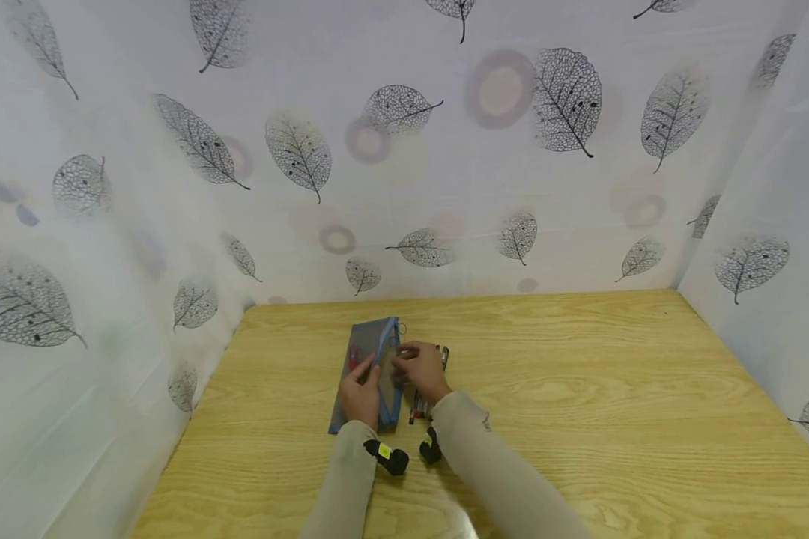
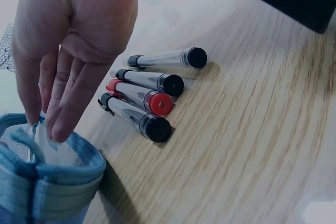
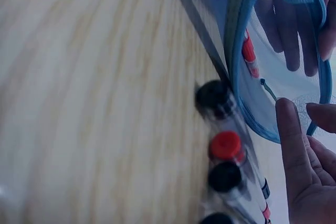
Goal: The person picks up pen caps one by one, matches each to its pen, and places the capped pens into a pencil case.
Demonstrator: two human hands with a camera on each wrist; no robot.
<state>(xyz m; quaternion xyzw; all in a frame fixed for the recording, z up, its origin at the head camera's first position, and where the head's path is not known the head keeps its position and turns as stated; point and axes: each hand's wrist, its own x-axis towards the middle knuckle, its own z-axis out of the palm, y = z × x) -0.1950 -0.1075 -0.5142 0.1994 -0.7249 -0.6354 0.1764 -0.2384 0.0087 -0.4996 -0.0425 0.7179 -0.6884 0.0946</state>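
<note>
A blue-edged mesh zipper pouch (image 1: 342, 395) lies on the table with its mouth spread. My left hand (image 1: 362, 397) grips its side, thumb along the zipper edge; through the mesh, the left hand's fingers (image 3: 287, 35) show behind the wall. At the mouth, my right hand (image 1: 421, 368) pinches the rim (image 2: 94, 162) between thumb and fingers, fingertips dipping inside. In the right wrist view a red-capped pen (image 3: 248, 50) shows within the pouch. Beside it, several clear-barrelled pens lie in a row, among them a red one (image 2: 137, 96) and a black one (image 2: 137, 119).
Underneath is a wood-grain table (image 1: 613, 389). A leaf-patterned curtain (image 1: 472, 187) stands behind it and along both sides. Black wrist cameras (image 1: 394, 460) are strapped on both sleeves, close over the tabletop. A metal ring (image 1: 402, 329) hangs at the pouch's far corner.
</note>
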